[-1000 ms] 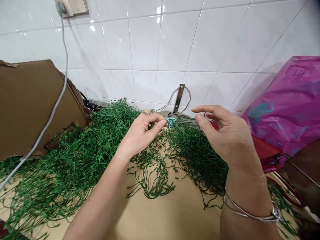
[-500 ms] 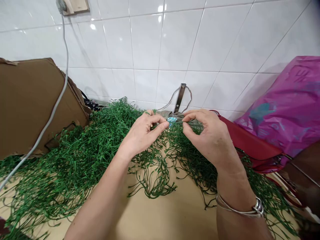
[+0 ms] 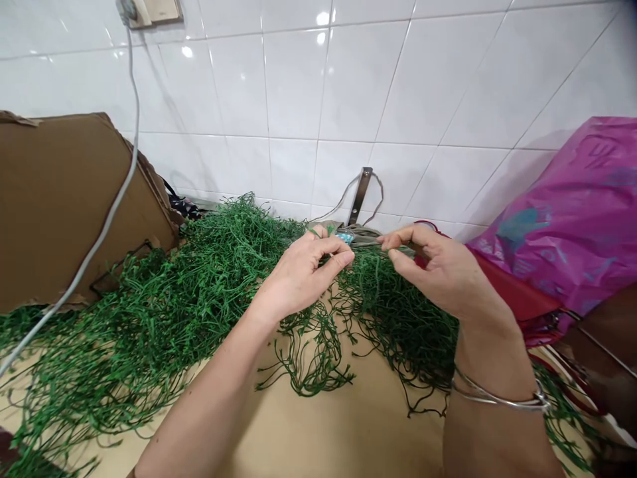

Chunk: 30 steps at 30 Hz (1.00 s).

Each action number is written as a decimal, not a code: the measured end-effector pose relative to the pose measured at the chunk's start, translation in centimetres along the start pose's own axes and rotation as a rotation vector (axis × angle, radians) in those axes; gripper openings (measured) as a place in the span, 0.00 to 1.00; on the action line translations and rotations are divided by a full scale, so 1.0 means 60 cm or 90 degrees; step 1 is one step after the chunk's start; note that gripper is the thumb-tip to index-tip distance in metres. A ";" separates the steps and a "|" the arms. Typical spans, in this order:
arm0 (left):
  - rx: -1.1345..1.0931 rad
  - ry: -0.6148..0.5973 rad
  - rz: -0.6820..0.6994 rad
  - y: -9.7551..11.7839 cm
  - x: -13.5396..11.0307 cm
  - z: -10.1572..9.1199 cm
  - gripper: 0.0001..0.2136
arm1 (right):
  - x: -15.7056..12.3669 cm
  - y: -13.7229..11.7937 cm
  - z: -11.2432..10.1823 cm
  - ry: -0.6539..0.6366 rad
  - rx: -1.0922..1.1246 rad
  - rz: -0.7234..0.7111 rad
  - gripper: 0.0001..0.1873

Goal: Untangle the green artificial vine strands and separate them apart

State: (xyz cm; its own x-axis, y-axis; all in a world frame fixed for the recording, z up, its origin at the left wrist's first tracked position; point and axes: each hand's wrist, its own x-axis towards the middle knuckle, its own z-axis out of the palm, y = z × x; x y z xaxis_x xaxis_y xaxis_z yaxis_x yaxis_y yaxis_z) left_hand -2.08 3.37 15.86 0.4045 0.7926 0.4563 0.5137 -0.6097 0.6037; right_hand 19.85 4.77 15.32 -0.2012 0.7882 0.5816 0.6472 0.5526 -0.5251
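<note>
Two hands, one stem bundle (image 3: 369, 242) pinched between them.
Nearest, one silver bangle (image 3: 492, 397) rings the right wrist. The left hand (image 3: 303, 273) and the right hand (image 3: 442, 271) each clamp thumb and forefinger on the bundle, above one heap of green plastic strands (image 3: 164, 312). Beyond are one cardboard box (image 3: 64, 199) left of the left hand, one magenta bag (image 3: 572, 219) right of the right hand, and one metal bracket (image 3: 359, 196) behind both.

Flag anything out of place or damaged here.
The cardboard box on the left has a torn, frayed edge. A grey cable hangs from the wall socket across it and over the tangled green strands. The left hand and right hand pinch strands.
</note>
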 end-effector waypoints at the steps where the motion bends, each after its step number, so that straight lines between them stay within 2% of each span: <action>1: -0.003 0.004 0.000 -0.003 -0.001 -0.007 0.12 | -0.001 0.007 -0.007 -0.003 -0.014 -0.001 0.04; 3: -0.007 0.029 -0.003 -0.011 -0.005 -0.025 0.12 | -0.005 0.029 -0.026 0.057 -0.073 0.030 0.03; 5: -0.010 0.079 -0.012 -0.019 -0.009 -0.044 0.13 | -0.011 0.055 -0.048 0.161 -0.140 0.100 0.03; 6: -0.013 0.109 -0.014 -0.021 -0.011 -0.051 0.12 | -0.015 0.066 -0.060 0.188 -0.164 0.135 0.04; 8: -0.035 0.156 -0.014 -0.023 -0.011 -0.054 0.11 | -0.021 0.080 -0.078 0.212 -0.206 0.172 0.05; 10: -0.073 0.163 -0.013 -0.022 -0.008 -0.044 0.11 | -0.024 0.076 -0.086 0.220 -0.256 0.137 0.04; 12: -0.100 0.139 -0.024 -0.021 -0.003 -0.028 0.11 | -0.023 0.054 -0.083 0.220 -0.294 0.078 0.05; 14: -0.104 0.120 -0.046 -0.020 0.000 -0.013 0.12 | -0.021 0.020 -0.072 0.223 -0.274 0.061 0.08; 17: -0.103 0.114 -0.064 -0.021 0.001 -0.002 0.12 | -0.016 -0.028 -0.047 0.212 -0.128 0.067 0.08; 19: -0.101 0.114 -0.064 -0.020 0.001 -0.001 0.12 | -0.012 -0.048 -0.028 0.176 -0.042 0.040 0.07; 25: -0.053 0.110 -0.042 -0.015 -0.001 0.001 0.11 | -0.002 -0.056 0.019 0.082 0.055 -0.016 0.08; 30: -0.038 0.113 -0.032 -0.021 0.000 0.001 0.11 | -0.002 -0.044 0.025 0.047 0.086 -0.027 0.06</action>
State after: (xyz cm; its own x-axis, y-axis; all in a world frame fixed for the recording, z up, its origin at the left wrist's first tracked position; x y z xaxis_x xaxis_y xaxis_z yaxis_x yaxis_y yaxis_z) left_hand -2.67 4.14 15.08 0.2373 0.8141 0.5300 0.4818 -0.5724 0.6635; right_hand 17.06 3.62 15.69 -0.1686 0.7443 0.6462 0.5341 0.6200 -0.5748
